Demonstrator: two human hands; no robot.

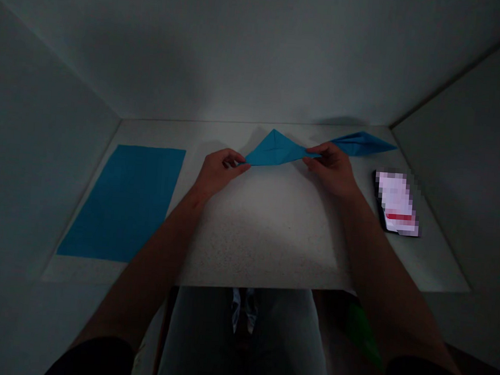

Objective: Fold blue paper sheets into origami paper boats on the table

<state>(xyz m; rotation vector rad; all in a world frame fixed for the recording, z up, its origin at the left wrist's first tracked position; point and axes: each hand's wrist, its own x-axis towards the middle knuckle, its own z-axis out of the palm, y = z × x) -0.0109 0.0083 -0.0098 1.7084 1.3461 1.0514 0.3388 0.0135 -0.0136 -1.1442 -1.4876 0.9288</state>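
Note:
Between my two hands is a folded blue paper boat (pixel 276 150), its pointed peak upward and its ends drawn out to either side. My left hand (pixel 221 171) pinches the left tip between thumb and fingers. At the other end, my right hand (pixel 332 167) grips the right tip the same way. A second folded paper piece (pixel 362 144), darker blue and long with pointed ends, lies just behind my right hand, which hides part of its left end.
A flat blue paper sheet (pixel 124 201) lies on the left of the white speckled table (pixel 255 239). On the right rests a phone (pixel 398 202) with its screen lit. Walls (pixel 251 50) close in the back and both sides; the table's front edge is above my lap.

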